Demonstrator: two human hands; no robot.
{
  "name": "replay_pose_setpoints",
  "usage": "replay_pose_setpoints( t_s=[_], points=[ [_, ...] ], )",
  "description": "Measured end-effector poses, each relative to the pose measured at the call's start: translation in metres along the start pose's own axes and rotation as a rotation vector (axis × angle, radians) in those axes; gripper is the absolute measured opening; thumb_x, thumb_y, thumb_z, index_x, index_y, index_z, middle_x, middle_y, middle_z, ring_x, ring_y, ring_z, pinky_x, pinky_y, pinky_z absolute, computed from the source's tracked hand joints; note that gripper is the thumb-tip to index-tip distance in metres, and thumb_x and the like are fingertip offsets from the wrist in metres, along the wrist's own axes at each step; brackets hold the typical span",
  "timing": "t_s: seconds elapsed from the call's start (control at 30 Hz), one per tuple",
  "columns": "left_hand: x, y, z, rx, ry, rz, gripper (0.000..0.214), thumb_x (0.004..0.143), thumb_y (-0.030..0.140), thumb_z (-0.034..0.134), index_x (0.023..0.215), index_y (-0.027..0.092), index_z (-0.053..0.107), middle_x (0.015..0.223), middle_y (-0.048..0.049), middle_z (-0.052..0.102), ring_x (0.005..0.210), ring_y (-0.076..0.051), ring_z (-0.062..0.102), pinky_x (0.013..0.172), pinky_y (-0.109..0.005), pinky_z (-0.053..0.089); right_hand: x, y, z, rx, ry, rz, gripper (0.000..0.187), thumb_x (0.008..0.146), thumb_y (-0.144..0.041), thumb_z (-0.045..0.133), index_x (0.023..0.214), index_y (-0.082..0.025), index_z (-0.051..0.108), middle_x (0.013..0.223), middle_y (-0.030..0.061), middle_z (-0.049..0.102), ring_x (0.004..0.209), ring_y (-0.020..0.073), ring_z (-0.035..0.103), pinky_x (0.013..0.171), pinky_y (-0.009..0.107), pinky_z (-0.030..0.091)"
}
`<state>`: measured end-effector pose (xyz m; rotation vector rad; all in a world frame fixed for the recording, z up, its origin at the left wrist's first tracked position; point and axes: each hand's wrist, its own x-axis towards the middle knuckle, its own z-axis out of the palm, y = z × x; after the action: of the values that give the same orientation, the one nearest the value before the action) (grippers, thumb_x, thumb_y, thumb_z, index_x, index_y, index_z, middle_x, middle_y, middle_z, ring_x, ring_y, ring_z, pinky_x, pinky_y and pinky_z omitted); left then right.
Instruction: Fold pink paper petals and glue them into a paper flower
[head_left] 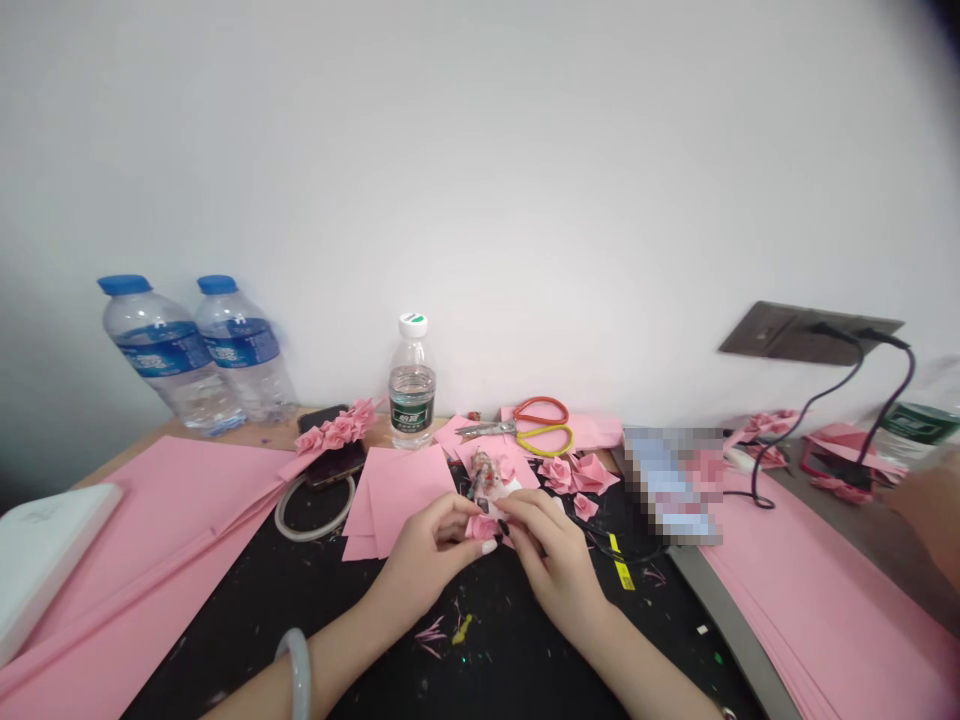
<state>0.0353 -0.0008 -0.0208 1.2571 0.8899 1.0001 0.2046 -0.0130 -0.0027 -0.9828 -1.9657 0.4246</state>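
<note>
Both hands meet over the black mat. My left hand (427,545) pinches the left side of a small pink paper flower (481,527), its thumb along the lower edge. My right hand (555,550) has its fingers closed at the flower's right side. Their fingers partly hide it. Just behind the fingers lies a small crumpled clear bundle (484,470) with bits of colour, on pink paper. Square pink sheets (409,490) lie to the left. Several folded pink roses (556,474) sit to the right. Scissors (544,425) with red and yellow handles lie farther back.
Two large bottles (169,350) and a small bottle (412,390) stand along the wall. A ring (315,535) and dark phone (330,465) lie left, with pink sheets (172,530) beyond. Right are a blurred screen (667,490), cables (817,395) and another person's arm (930,520).
</note>
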Motion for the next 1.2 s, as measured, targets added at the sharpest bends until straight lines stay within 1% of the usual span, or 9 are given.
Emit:
replay_pose_setpoints(
  t_s=[0.1,0.2,0.27,0.37,0.57,0.77,0.97,1.1,1.2],
  points=[
    [-0.0028,0.0009,0.0021,0.052,-0.049,0.015,0.018,0.071,0.017,0.067,0.086,0.016,0.058,0.082,-0.0015,0.066,0.082,-0.017,0.062,0.075,-0.027,0.047,0.0019,-0.003,0.0009,0.07,-0.009,0.031,0.021,0.082,-0.005,0.049,0.09,-0.02,0.062,0.09,0.006,0.056,0.082,0.018,0.055,0.069,0.028,0.045],
    [-0.0046,0.0017,0.0031,0.089,-0.093,0.005,0.018,0.07,0.015,0.065,0.088,0.015,0.06,0.084,-0.0024,0.065,0.083,-0.018,0.062,0.075,-0.027,0.047,0.002,-0.0041,0.003,0.146,-0.019,0.15,0.014,0.078,-0.006,0.056,0.079,-0.019,0.061,0.087,0.0043,0.054,0.067,0.014,0.051,0.055,0.024,0.04],
    [-0.0051,0.0021,0.0034,0.108,-0.104,0.0,0.02,0.07,0.013,0.065,0.089,0.015,0.061,0.085,-0.0028,0.065,0.083,-0.018,0.061,0.074,-0.027,0.047,0.0017,-0.0043,0.004,0.195,-0.024,0.215,0.013,0.076,-0.006,0.058,0.072,-0.018,0.059,0.087,0.0036,0.052,0.061,0.012,0.048,0.05,0.023,0.036],
    [-0.0051,0.0022,0.0035,0.111,-0.089,-0.002,0.021,0.068,0.012,0.065,0.089,0.015,0.061,0.083,-0.0021,0.064,0.082,-0.018,0.061,0.073,-0.026,0.047,0.0021,-0.0047,0.0043,0.246,-0.012,0.264,0.015,0.076,-0.006,0.058,0.066,-0.018,0.057,0.084,0.0028,0.051,0.063,0.0125,0.048,0.05,0.022,0.034],
    [-0.0042,0.0017,0.003,0.118,-0.07,-0.008,0.021,0.068,0.014,0.066,0.088,0.015,0.061,0.08,-0.0024,0.065,0.078,-0.018,0.061,0.071,-0.026,0.047,0.0044,-0.0055,0.0034,0.252,-0.021,0.301,0.013,0.074,-0.005,0.058,0.072,-0.018,0.059,0.087,0.0027,0.052,0.064,0.0123,0.047,0.051,0.023,0.033],
    [-0.0042,0.0052,0.0042,0.128,-0.083,-0.016,0.021,0.068,0.015,0.066,0.089,0.014,0.063,0.082,-0.0034,0.065,0.08,-0.018,0.061,0.072,-0.026,0.047,0.003,-0.0033,0.0038,0.329,-0.031,0.296,0.014,0.079,-0.012,0.057,0.067,-0.019,0.056,0.084,0.0025,0.048,0.075,0.0159,0.05,0.06,0.025,0.038],
    [-0.0051,0.0033,0.0049,0.109,-0.091,-0.024,0.017,0.067,0.015,0.067,0.083,0.014,0.062,0.079,-0.0028,0.065,0.079,-0.018,0.06,0.073,-0.026,0.047,0.0013,-0.0003,0.005,0.378,-0.016,0.31,0.016,0.082,-0.018,0.056,0.065,-0.019,0.054,0.079,0.0017,0.046,0.075,0.0163,0.049,0.063,0.026,0.04],
    [-0.0041,0.0014,0.0032,0.106,-0.088,-0.042,0.022,0.066,0.018,0.069,0.086,0.014,0.062,0.082,-0.0037,0.065,0.079,-0.018,0.06,0.074,-0.028,0.047,0.0026,-0.0004,0.0048,0.358,-0.025,0.311,0.012,0.08,-0.016,0.058,0.068,-0.019,0.058,0.081,0.0023,0.048,0.073,0.016,0.049,0.062,0.026,0.04],
    [-0.0034,0.0012,0.0014,0.121,-0.066,-0.024,0.024,0.066,0.02,0.069,0.088,0.014,0.062,0.082,-0.0042,0.065,0.079,-0.019,0.06,0.073,-0.029,0.047,0.0037,-0.0021,0.0051,0.364,-0.023,0.309,0.009,0.076,-0.011,0.06,0.072,-0.019,0.061,0.083,0.0027,0.05,0.076,0.0168,0.052,0.065,0.027,0.041]
  ],
)
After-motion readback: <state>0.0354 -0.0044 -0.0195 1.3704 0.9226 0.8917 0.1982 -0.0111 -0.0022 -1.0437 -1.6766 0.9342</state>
